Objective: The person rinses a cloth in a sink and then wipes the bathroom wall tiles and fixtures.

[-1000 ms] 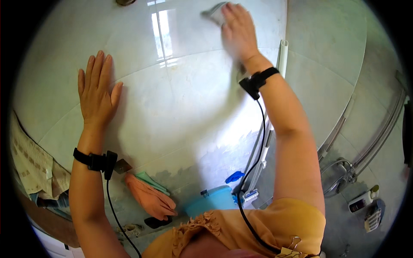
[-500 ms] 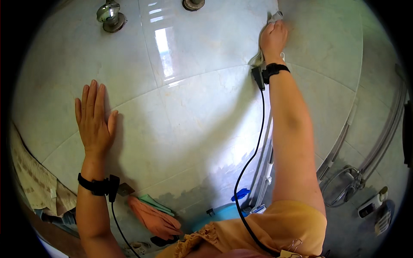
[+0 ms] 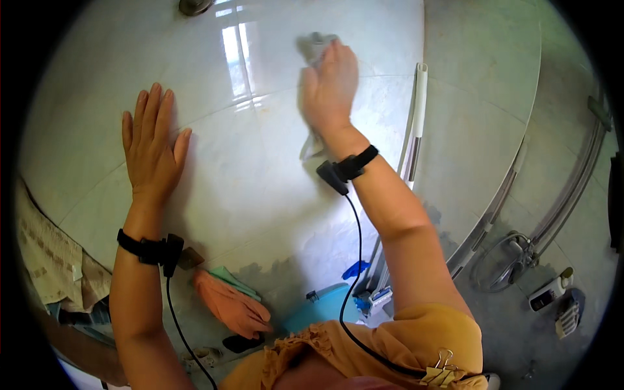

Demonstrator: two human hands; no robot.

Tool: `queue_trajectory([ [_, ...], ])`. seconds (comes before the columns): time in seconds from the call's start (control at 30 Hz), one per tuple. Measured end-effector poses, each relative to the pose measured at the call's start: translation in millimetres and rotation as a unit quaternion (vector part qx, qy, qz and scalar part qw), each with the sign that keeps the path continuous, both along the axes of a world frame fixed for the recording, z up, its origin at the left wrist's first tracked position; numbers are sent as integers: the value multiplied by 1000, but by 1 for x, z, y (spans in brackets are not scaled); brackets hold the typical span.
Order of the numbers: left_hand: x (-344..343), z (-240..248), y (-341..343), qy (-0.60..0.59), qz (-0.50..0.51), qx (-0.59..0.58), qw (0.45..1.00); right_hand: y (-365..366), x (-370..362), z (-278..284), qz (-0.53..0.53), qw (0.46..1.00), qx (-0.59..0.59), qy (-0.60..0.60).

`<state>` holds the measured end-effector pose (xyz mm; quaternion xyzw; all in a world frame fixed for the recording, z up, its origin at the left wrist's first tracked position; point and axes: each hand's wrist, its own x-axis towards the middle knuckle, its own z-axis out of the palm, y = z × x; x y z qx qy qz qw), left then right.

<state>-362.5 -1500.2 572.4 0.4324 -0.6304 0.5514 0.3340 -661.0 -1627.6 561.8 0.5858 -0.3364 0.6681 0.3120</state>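
Observation:
My left hand [image 3: 154, 149] lies flat against the pale tiled wall [image 3: 240, 175], fingers stretched upward and thumb out to the side. Higher up and to the right, my right hand [image 3: 335, 84] is closed on a grey cloth [image 3: 320, 44] at the wall surface. Part of the cloth shows above the fingers, and a loose end [image 3: 313, 148] hangs below the hand. My palm and fingers hide the rest of it. Each wrist wears a black strap with a cable.
A metal fixture [image 3: 195, 5] juts from the wall at the top. Lower down hang an orange cloth or glove [image 3: 231, 302] and a green one. A light-blue bucket [image 3: 318, 312], upright poles [image 3: 419, 104], a bottle [image 3: 551, 290] and a brush [image 3: 571, 315] are to the right. A patterned towel [image 3: 58, 253] hangs left.
My right hand has moved left and down from the wall corner with the grey cloth. My left hand stays flat on the wall, while the view has shifted lower.

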Motion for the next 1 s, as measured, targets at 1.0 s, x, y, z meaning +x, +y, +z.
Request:
queue_trajectory([
  [1.0,129,-222,190,373,-238,73,894,154,349,2,265,762,-271,525],
])
